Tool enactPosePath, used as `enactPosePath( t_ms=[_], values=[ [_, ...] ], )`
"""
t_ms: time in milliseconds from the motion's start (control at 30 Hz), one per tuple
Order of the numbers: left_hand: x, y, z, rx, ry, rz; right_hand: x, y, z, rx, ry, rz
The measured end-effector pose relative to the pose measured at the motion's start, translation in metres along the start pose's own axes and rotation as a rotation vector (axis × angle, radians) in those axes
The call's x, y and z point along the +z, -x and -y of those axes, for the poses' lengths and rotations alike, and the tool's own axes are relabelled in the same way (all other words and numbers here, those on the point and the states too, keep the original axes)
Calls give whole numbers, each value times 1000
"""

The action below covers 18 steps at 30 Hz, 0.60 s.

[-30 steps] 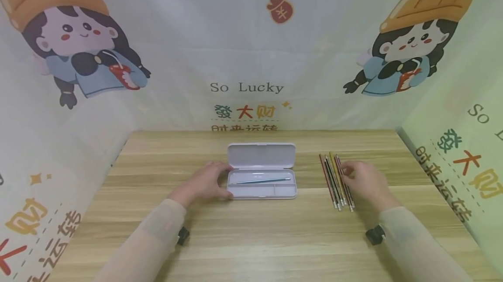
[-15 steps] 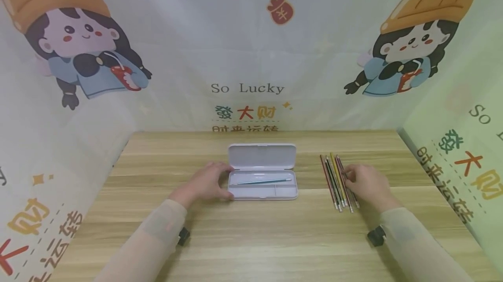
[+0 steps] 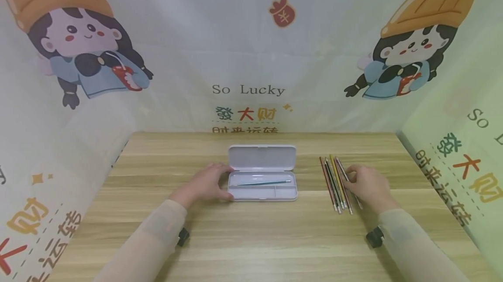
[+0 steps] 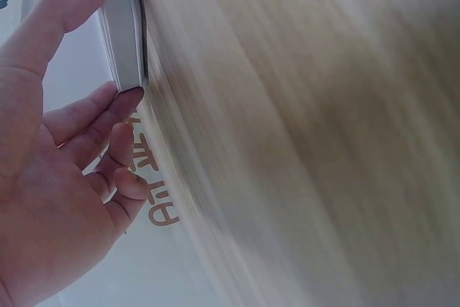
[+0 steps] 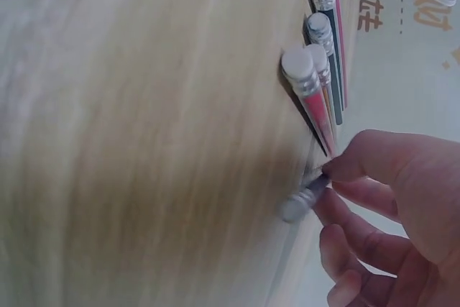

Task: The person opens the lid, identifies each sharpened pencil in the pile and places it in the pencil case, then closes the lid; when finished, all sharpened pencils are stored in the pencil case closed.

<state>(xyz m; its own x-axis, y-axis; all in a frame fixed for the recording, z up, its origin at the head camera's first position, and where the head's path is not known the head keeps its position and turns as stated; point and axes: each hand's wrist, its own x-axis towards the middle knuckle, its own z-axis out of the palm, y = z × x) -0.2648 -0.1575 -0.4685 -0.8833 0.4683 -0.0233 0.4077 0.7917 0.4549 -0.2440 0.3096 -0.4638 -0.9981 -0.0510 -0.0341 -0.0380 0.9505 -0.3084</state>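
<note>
A white pencil case point(image 3: 280, 193) lies with its lid point(image 3: 262, 158) up, and one blue-green pencil point(image 3: 263, 183) rests in its long rear compartment. My left hand point(image 3: 205, 181) grips the case's left end, thumb at the front corner and fingers farther back. In the left wrist view the thumb presses on the case's side wall point(image 4: 123, 26). To the right, my right hand point(image 3: 369, 186) pinches a dark pencil point(image 5: 310, 195) near its white eraser end, between thumb and index finger. Several pencils point(image 3: 333, 185) lie in a loose bundle just left of that hand, eraser ends toward me.
The wood-grain table point(image 3: 259, 238) carries all of these. Behind it hangs a printed cloth point(image 3: 180, 68) with cartoon figures and lettering, which also runs along both sides. A black wrist device point(image 3: 375, 237) sits at the right sleeve.
The rightmost pencil has been drawn away from the bundle, its eraser end swinging right in my right hand. The left hand and the case stay put.
</note>
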Motion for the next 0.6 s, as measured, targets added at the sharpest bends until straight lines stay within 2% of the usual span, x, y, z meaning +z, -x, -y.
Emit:
enactPosePath(
  t_ms=[133, 233, 600],
  values=[
    [1, 1, 1, 4, -2, -4, -1, 0, 2, 28, -33, -6],
    [0, 1, 0, 1, 2, -6, -3, 0, 4, 18, -39, -29],
    [0, 2, -1, 9, 4, -1, -14, 1, 33, -143, -47, -157]
  ],
)
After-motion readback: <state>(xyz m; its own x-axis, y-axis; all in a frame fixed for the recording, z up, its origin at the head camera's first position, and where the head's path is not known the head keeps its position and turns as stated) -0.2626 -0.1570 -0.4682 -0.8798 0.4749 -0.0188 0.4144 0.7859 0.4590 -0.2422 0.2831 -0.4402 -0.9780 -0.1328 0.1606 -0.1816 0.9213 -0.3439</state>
